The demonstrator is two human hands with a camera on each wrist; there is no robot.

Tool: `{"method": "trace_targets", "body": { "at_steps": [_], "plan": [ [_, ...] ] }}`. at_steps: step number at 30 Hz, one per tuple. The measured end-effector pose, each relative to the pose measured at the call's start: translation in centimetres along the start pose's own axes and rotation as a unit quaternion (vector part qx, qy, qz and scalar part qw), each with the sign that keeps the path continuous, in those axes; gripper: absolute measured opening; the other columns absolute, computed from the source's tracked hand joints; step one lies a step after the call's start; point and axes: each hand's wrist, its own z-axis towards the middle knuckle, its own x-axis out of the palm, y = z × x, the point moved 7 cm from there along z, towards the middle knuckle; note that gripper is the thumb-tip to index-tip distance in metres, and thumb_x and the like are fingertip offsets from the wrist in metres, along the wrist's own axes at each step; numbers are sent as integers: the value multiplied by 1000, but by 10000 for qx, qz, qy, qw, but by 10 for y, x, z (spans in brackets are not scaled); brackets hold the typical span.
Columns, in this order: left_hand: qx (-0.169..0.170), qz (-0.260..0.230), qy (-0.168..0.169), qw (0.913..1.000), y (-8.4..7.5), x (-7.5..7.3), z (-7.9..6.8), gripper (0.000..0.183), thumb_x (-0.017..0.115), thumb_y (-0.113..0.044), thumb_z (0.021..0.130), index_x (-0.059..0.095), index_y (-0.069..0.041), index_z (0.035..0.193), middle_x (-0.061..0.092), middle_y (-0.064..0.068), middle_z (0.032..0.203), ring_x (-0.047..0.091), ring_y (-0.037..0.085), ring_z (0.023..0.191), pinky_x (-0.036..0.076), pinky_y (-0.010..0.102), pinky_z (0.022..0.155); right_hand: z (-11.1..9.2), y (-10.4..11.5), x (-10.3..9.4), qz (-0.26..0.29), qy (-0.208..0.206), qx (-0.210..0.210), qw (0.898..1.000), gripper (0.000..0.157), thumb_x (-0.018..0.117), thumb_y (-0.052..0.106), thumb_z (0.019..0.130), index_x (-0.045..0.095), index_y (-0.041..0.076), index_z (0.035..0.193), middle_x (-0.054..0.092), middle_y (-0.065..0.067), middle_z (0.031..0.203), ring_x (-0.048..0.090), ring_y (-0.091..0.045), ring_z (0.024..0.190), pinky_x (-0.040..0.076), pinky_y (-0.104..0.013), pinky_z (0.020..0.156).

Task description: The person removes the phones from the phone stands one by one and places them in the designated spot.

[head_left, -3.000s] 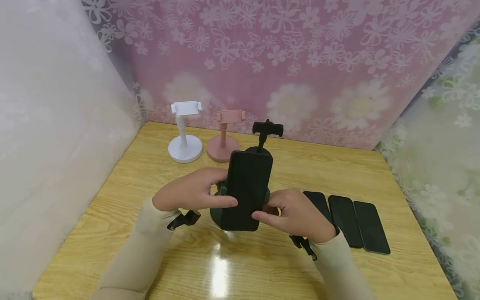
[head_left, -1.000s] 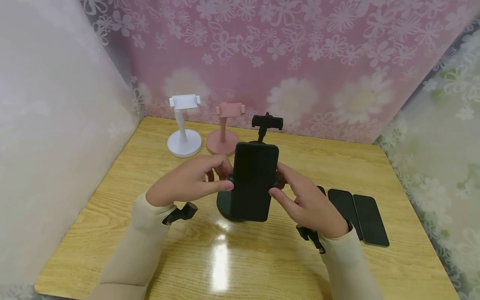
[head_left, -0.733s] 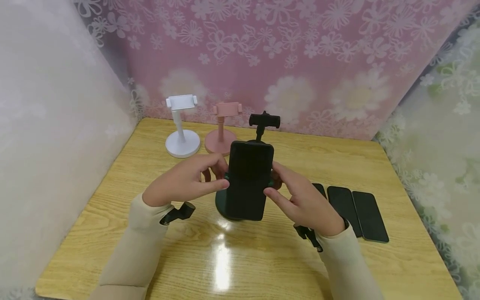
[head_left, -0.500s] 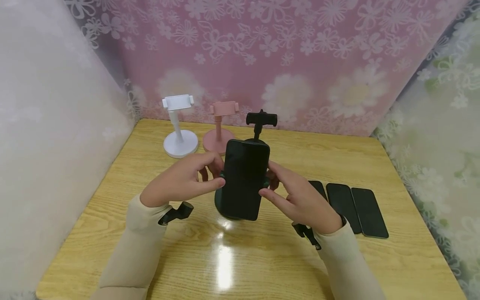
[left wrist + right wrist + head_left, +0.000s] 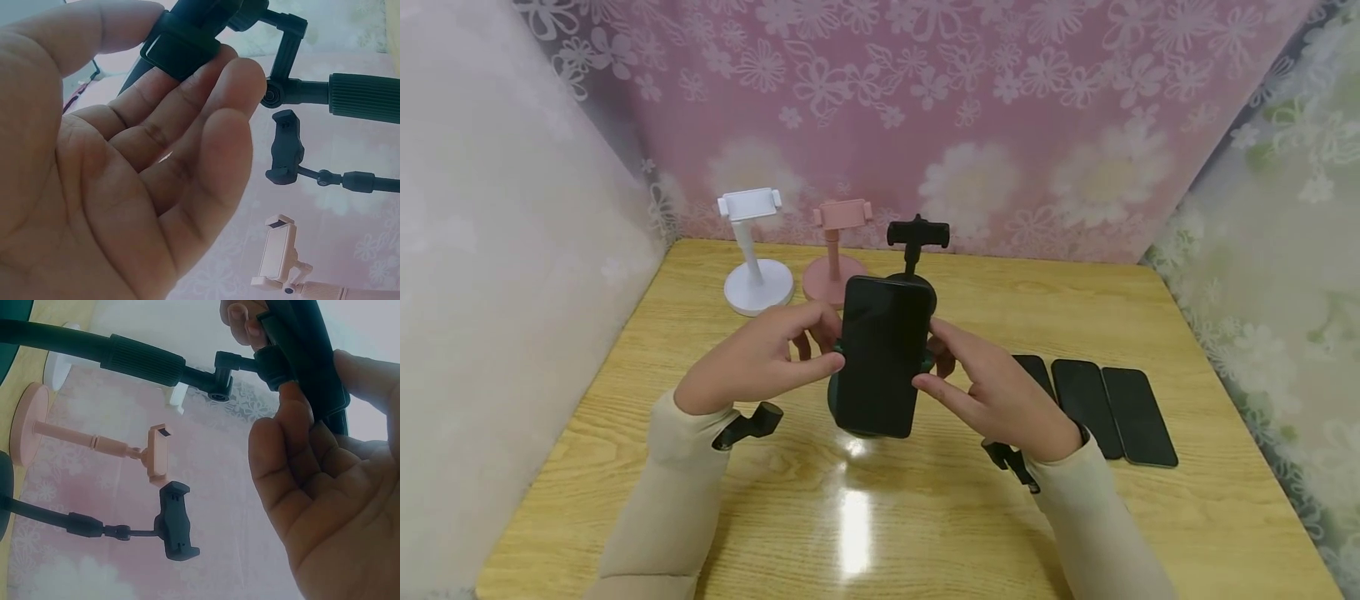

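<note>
A black smartphone (image 5: 883, 358) sits upright in the clamp of a dark green phone stand, its dark screen facing me. The stand's round base (image 5: 833, 400) shows just behind the phone's lower left. My left hand (image 5: 767, 354) pinches the clamp's left end (image 5: 181, 50) between thumb and fingers. On the other side, my right hand (image 5: 1000, 383) grips the clamp's right end (image 5: 927, 361), thumb at the front and fingers behind. The right wrist view shows the stand's ribbed pole (image 5: 142, 359) and its jointed arm behind the phone.
A white phone stand (image 5: 758, 283), a pink one (image 5: 835, 279) and a black one (image 5: 917, 233) stand along the back of the wooden table (image 5: 1037, 300). Three black phones (image 5: 1086, 408) lie side by side at the right, one partly behind my right hand. A patterned curtain hangs behind.
Over three seconds, my thumbs have moved from the phone's lower front up to its side edges, and the phone sits higher. During the last second the whole view shifts slightly; the grip stays.
</note>
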Motion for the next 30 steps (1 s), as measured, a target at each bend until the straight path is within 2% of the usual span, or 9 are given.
{"method": "trace_targets", "body": {
  "at_steps": [6, 16, 20, 24, 27, 30],
  "plan": [
    [-3, -9, -26, 10000, 0, -1, -1, 16, 74, -17, 97, 62, -16, 106, 67, -7, 99, 64, 10, 79, 55, 32, 69, 1, 2, 0, -50, -13, -24, 10000, 53, 75, 17, 97, 52, 2, 142, 63, 1, 98, 54, -9, 84, 49, -29, 71],
    [31, -9, -24, 10000, -2, -1, 1, 16, 75, -16, 96, 63, -15, 106, 68, -8, 98, 67, 8, 84, 56, 32, 69, -1, 1, -1, -187, -45, -38, 9998, 59, 75, 18, 97, 49, 1, 148, 65, 0, 100, 55, -9, 80, 48, -27, 67],
    [75, -50, -34, 10000, -2, -2, 2, 18, 76, -17, 95, 63, -15, 106, 70, -8, 97, 67, 8, 84, 57, 32, 69, -1, 3, -3, -292, -110, -134, 9994, 58, 75, 18, 97, 50, -1, 146, 64, 1, 97, 54, -9, 77, 45, -26, 62],
    [72, -130, -65, 9999, 0, -2, 2, 17, 77, -17, 95, 62, -15, 105, 69, -7, 96, 66, 9, 84, 56, 32, 69, 0, 4, -4, -202, -139, -111, 9996, 55, 75, 20, 97, 52, 2, 143, 65, 2, 98, 56, -8, 76, 47, -24, 60],
    [82, -236, -53, 9997, 2, 1, 2, 16, 76, -17, 95, 63, -15, 104, 68, -7, 96, 66, 9, 84, 56, 32, 70, 0, 3, -4, 11, -184, 54, 9998, 50, 74, 21, 97, 53, 8, 141, 64, 3, 104, 58, -8, 82, 52, -25, 63],
    [79, -374, -51, 9993, 3, 3, 1, 18, 77, -16, 95, 63, -14, 106, 69, -5, 97, 67, 11, 85, 57, 33, 71, 0, 4, -11, 180, -502, 304, 9981, 51, 73, 18, 97, 52, 12, 144, 60, -1, 121, 59, -13, 101, 58, -30, 74]
  ]
}}
